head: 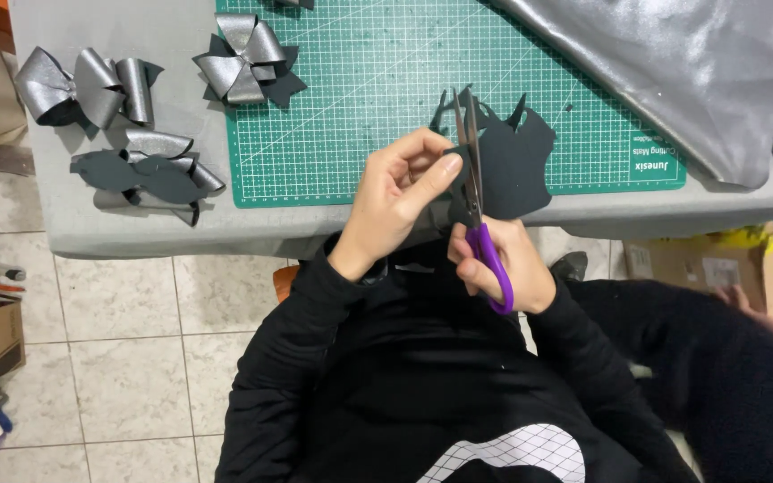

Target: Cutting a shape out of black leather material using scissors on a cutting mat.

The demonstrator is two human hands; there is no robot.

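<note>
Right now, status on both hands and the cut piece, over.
Right hand grips purple-handled scissors, blades in the black cutout. Left hand pinches the cutout's edge. Finished silver bows lie off to the side, nothing blocking.

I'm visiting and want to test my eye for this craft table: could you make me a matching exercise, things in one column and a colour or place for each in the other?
Things:
1. scissors
2. cutting mat
3. finished bow
4. shiny fabric sheet

Colour or place:
A. green with a white grid
B. purple handles, in the right hand
C. silver, draped over the table's far right corner
D. silver loops on a black backing, at the mat's upper left edge

Pairs: 1-B, 2-A, 3-D, 4-C
</note>
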